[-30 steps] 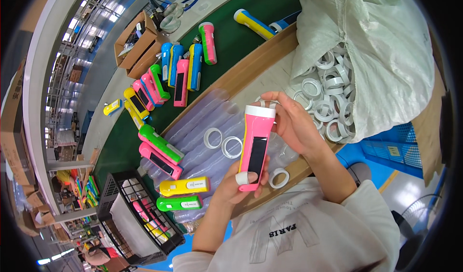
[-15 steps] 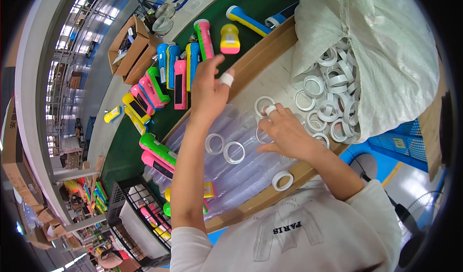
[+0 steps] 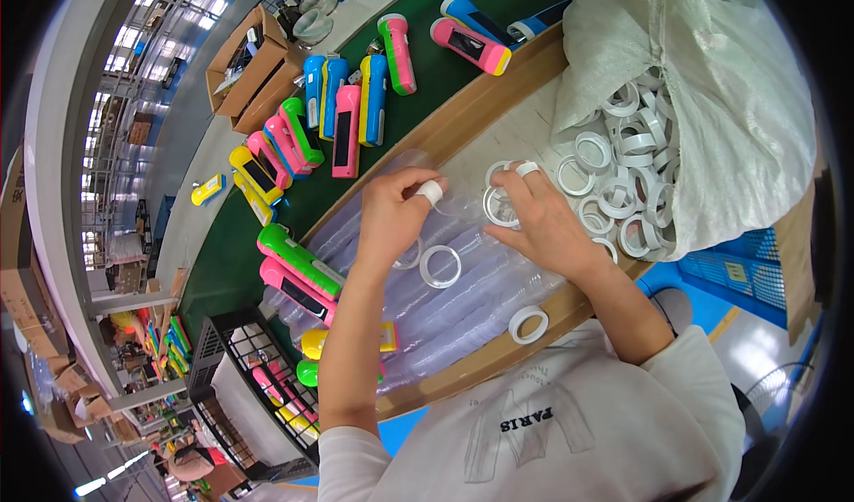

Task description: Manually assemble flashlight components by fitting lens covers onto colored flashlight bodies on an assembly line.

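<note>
The right hand's fingers and thumb are standing parted in a loose arch around a white ring (image 3: 487, 207) at the centre of the frame; whether they are gripping it, one cannot tell. A white wrap (image 3: 527, 169) is circling one finger of that right hand (image 3: 547, 235). To its left, the left hand (image 3: 391, 217) is hovering with its fingers bent in and its thumb, in a white wrap (image 3: 431, 192), near them; its hold, if any, is not showing.

The person seems to be picking a ring, and lifting one is likely calling for a pinch on its thin rim.

Beneath, clear plastic tubes (image 3: 445, 315) are lying across the lower middle. A heap of rings (image 3: 635, 144) is spilling from a white sack (image 3: 729, 120) at upper right. A pink flashlight (image 3: 471, 47) is lying at upper centre, and more coloured flashlights (image 3: 345, 133) are lying at upper left.
</note>
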Available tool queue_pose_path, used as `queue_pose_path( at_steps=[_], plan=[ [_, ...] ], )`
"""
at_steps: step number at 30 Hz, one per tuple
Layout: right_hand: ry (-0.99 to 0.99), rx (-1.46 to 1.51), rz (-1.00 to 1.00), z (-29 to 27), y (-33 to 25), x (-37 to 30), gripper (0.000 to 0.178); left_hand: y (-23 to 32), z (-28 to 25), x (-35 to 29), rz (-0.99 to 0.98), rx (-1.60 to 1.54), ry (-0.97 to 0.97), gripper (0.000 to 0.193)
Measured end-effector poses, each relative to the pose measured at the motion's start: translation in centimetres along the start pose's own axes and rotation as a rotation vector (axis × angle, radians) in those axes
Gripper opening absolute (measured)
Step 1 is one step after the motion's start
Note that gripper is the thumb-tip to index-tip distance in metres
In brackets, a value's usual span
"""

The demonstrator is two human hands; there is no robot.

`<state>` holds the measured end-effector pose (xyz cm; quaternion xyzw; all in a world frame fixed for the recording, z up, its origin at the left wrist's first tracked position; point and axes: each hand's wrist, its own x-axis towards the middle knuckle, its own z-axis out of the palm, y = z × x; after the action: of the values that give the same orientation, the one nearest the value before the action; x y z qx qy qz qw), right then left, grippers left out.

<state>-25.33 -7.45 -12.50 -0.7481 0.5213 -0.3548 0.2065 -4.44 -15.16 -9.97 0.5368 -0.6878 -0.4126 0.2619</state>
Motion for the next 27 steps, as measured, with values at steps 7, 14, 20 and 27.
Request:
queue_pose_path(
  at_steps=[7,14,20,27],
  plan=[
    [0.068,0.080,0.061,-0.2,-0.4,0.5,0.082,2.9,3.1,1.6,0.127,-0.082,-0.006,0.017],
    [0.059,0.369,0.099,-0.2,-0.3,1.0,0.079,-1.2,2.3,15.8,0.036,0.942,0.247,0.051],
    [0.127,0.413,0.126,-0.6,-0.2,1.0,0.078,-4.1,-2.2,17.3,0.209,0.519,0.008,0.071],
    [0.222,0.425,0.084,-0.5,-0.1,0.9,0.076,-4.5,-2.8,11.0,-0.075,1.083,0.110,0.073]
  ],
)
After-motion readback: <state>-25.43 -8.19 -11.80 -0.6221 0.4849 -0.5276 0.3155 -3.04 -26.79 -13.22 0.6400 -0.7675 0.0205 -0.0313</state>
